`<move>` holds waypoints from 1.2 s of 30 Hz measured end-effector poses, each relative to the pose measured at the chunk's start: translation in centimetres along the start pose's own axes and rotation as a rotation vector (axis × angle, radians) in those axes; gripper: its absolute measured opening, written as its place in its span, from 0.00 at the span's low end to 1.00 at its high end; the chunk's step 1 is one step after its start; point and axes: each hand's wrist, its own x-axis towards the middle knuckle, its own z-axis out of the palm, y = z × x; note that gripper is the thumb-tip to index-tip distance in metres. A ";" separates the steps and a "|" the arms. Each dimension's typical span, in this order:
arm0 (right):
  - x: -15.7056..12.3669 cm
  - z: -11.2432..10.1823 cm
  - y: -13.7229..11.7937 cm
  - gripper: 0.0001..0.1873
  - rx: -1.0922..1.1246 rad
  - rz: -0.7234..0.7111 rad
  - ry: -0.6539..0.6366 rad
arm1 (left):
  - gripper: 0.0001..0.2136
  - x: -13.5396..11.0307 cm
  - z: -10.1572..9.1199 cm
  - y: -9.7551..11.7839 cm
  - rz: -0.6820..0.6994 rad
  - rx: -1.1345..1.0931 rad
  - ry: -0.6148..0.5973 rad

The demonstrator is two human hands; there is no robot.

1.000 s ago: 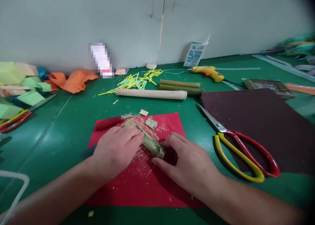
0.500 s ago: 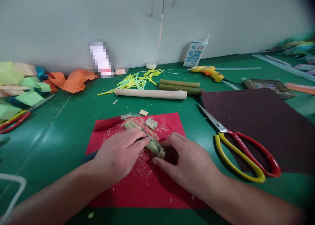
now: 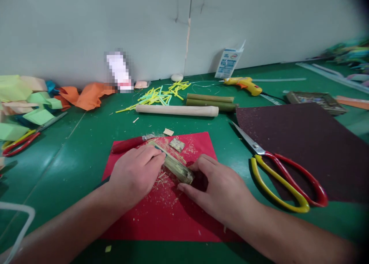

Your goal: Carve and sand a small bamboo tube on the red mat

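A split bamboo piece (image 3: 176,167) lies slanted on a red sheet (image 3: 161,225) strewn with shavings. My right hand (image 3: 217,183) grips its near end between thumb and fingers. Closed over the far part is my left hand (image 3: 137,173), holding a slim dark-blue tool (image 3: 104,182) across the bamboo. The hand hides most of this tool, so its kind cannot be made out. Just beyond the left hand rests a red-handled knife (image 3: 129,144). A small square bamboo chip (image 3: 177,144) and a pale chip (image 3: 168,132) lie past the bamboo's far side.
Large scissors (image 3: 276,179) lie beside my right hand, partly on a dark brown sheet (image 3: 302,141). Behind are a pale bamboo tube (image 3: 177,110), green bamboo lengths (image 3: 211,98), yellow straw bits (image 3: 152,96) and a glue gun (image 3: 245,86). Folded papers (image 3: 37,98) and other scissors (image 3: 23,142) occupy the left.
My left hand has slid a little up and left along the bamboo with the dark-blue tool. My right hand keeps its hold at the near end.
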 end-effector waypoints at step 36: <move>-0.1 0.1 -0.4 0.12 -0.018 0.040 -0.029 | 0.11 0.2 0.1 -0.2 0.074 -0.052 0.022</move>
